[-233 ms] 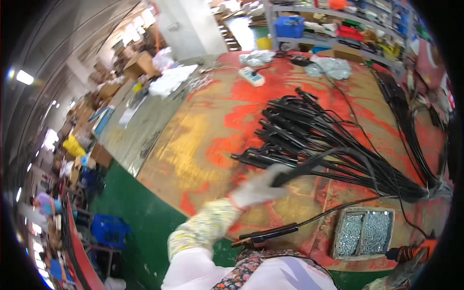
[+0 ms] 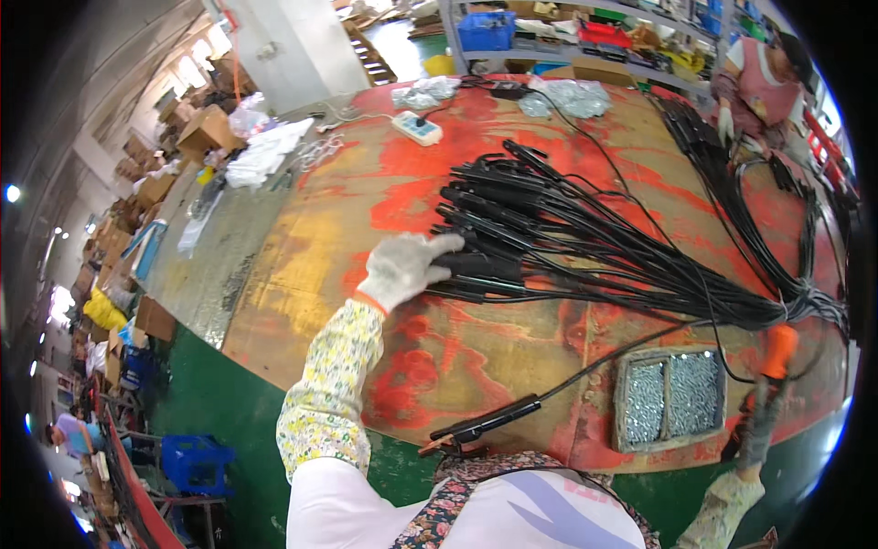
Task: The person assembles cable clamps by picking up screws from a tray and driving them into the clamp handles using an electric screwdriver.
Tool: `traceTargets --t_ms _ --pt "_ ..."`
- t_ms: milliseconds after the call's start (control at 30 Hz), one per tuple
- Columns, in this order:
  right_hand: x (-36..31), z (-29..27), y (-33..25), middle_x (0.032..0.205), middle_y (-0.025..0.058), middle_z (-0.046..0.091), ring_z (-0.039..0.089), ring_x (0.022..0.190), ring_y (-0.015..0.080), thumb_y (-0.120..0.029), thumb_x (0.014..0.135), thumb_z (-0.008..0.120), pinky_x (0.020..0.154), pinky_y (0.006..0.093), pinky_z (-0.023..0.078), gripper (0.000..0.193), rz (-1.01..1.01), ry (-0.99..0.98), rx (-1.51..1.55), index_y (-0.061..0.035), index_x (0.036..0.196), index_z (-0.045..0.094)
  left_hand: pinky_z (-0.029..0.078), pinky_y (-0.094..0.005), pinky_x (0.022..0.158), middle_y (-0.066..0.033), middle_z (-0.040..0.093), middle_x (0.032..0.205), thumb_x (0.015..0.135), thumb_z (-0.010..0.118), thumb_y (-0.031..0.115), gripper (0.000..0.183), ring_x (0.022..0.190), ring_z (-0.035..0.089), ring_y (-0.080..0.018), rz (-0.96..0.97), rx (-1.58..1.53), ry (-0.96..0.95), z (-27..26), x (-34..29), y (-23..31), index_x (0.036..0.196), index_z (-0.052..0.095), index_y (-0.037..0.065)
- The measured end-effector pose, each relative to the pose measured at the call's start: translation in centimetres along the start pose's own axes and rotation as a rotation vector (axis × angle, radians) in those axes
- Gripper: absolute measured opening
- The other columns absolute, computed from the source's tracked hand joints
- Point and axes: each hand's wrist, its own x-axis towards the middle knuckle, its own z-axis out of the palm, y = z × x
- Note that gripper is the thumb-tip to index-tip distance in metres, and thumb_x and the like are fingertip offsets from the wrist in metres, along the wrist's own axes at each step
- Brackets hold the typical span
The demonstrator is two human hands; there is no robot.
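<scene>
My left hand, in a pale knitted glove, is at the left end of a bundle of black welding electrode holders. Its thumb and forefinger are apart at the tip of the nearest holder, not closed round it. Black cables run from the bundle to a tie at the right. My right hand, in a darker glove, grips an orange and black power screwdriver, partly blurred, right of the screw box. A single electrode holder with a copper-coloured end lies near the table's front edge.
A two-part box of small silvery screws sits at the front right of the red-stained table. A white power strip and plastic bags lie at the back. Another person stands at the far right beside a second cable bundle.
My left hand has moved up and left and let go of the black holder it carried, now lying on the bundle. My right hand has raised the orange power screwdriver. The head view has shifted.
</scene>
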Motion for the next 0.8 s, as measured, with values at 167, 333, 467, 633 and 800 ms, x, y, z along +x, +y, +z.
traceTargets --t_ms 167,333,467,633,800 --pt "-1.0 7.5 -6.6 0.127 0.0127 0.045 0.041 0.12 0.0266 0.0 0.085 0.056 0.103 0.0323 0.031 0.065 -0.199 -0.366 -0.516 -0.014 0.143 0.029 0.041 -0.0383 0.088 -0.0035 0.059 0.103 0.07 0.071 0.021 0.046 0.1 0.054 -0.0257 0.023 0.072 0.248 3.9 5.0 -2.4 0.114 0.061 0.029" --pt "0.0 11.4 -4.0 0.127 0.0118 0.047 0.044 0.119 0.0298 -0.005 0.078 0.061 0.101 0.036 0.038 0.062 -0.493 -0.453 -0.815 -0.0137 0.136 0.04 0.041 -0.0412 0.091 -0.01 0.058 0.11 0.075 0.066 0.018 0.045 0.105 0.052 -0.0311 0.01 -0.047 0.325 1.4 1.5 1.0 0.119 0.057 0.018" --pt "-1.3 9.6 -11.0 0.123 0.0116 0.053 0.052 0.111 0.0313 -0.008 0.078 0.063 0.096 0.0384 0.042 0.056 -0.62 -0.488 -1.036 -0.0113 0.132 0.046 0.046 -0.0384 0.083 -0.0073 0.065 0.093 0.077 0.065 0.02 0.034 0.089 0.06 -0.0274 0.092 -0.294 -0.068 1.4 -6.6 7.0 0.111 0.062 0.017" --pt "-4.7 11.0 -15.6 0.114 0.0111 0.06 0.058 0.103 0.0246 -0.002 0.077 0.065 0.088 0.0333 0.047 0.05 -0.127 -0.818 -0.243 -0.0061 0.125 0.053 0.043 -0.0334 0.042 0.0008 0.057 0.061 0.078 0.062 0.032 0.017 0.057 0.06 -0.0178 0.09 -0.123 -0.469 4.5 -17.3 13.6 0.094 0.065 0.027" --pt "-7.8 16.0 -17.3 0.116 0.008 0.059 0.058 0.101 0.0181 -0.007 0.081 0.066 0.085 0.0298 0.048 0.057 0.146 -1.192 0.213 -0.0057 0.133 0.043 0.043 -0.0312 0.047 0.0025 0.054 0.058 0.074 0.065 0.031 0.016 0.057 0.057 -0.0157 0.198 0.0 -0.268 7.7 -20.5 13.0 0.086 0.064 0.022"
